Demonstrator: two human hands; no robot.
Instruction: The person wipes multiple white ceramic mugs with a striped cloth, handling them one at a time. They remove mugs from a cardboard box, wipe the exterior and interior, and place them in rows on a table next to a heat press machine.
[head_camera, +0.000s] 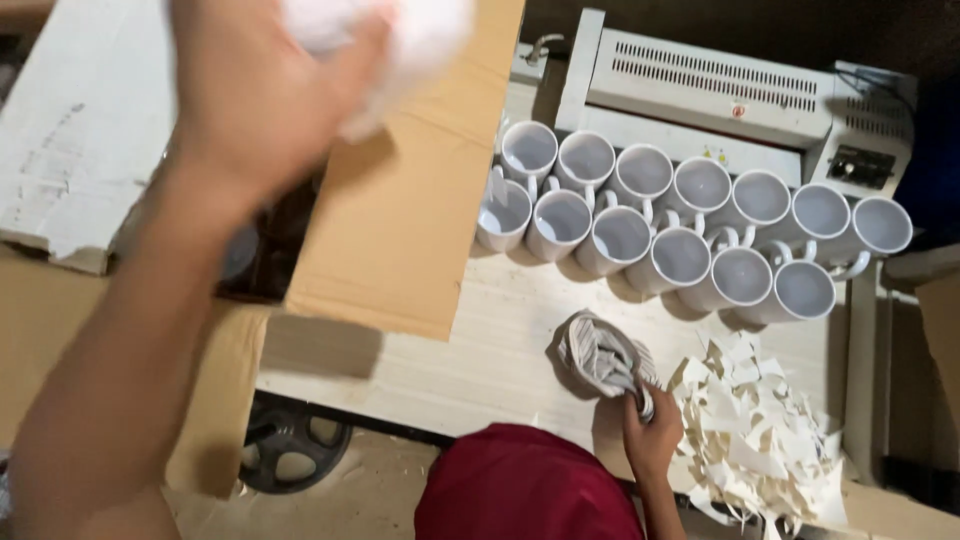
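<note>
Raised close to the camera at the upper left, one hand (262, 95) of the person is closed around a crumpled wad of white paper (395, 40); the picture does not show for certain whether it is the left or the right, and the other hand is out of view. Fingers wrap the wad from below and from the left, so the loose white bulk spills out to the upper right of the fist. It is a soft lump with no clear long axis, and blur hides its edges. Its forearm runs down to the lower left corner. Beneath the hand lies an open cardboard box (400, 220), its flaps folded out, probably so that the inside stays reachable; the dark inside cannot be made out. Right of the box, on the pale table (500, 340), white mugs (680, 215) stand upright in two close rows, mouths up, most handles turned near or sideways, just in front of a light grey machine (720, 90) at the far edge. Nearer, a co-worker's hand (652, 435) grips a striped cloth (600, 355) resting on the table, above a red cap (525, 485). Farthest right and near, a heap of white paper scraps (760, 430) lies beside that cloth.
</note>
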